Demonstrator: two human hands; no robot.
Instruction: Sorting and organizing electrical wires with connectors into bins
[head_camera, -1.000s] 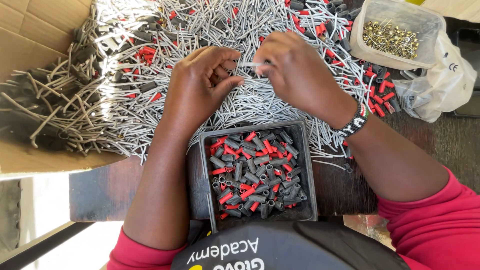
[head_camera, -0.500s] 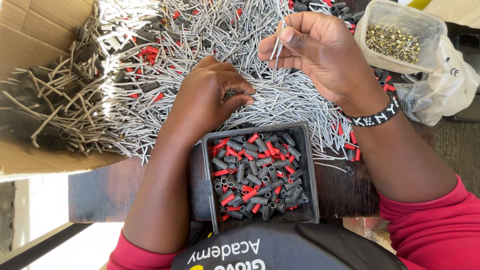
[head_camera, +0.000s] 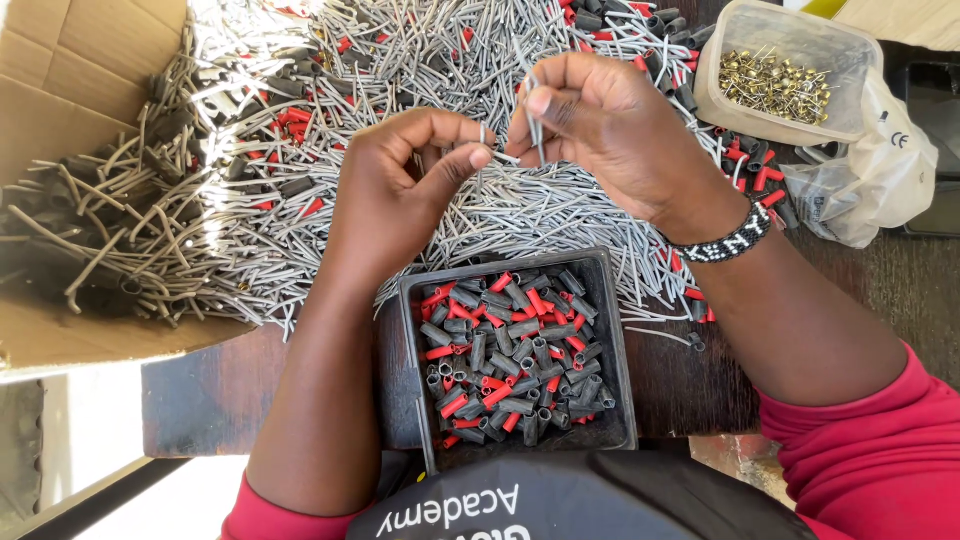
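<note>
A: Head view, item one: what is held, and how many?

B: Two hands are recorded. The left hand is closed, thumb and forefinger pinched on one thin grey pin. The right hand is closed on a small bunch of grey pins, held upright; their number cannot be told. The two grips are almost touching.

A: Item two: what is logged beneath the grips?

B: One heap of grey metal pins is spread under and beyond both hands, too many to be counted, with red and black sleeves mixed in.

A: Containers?

B: Three are counted. One black tray, filled with red and dark grey sleeves, is placed just below the grips, toward the person. One clear tub of brass-coloured pins is set right of the right hand's grip. One cardboard box is set well left of the left hand's grip.
</note>
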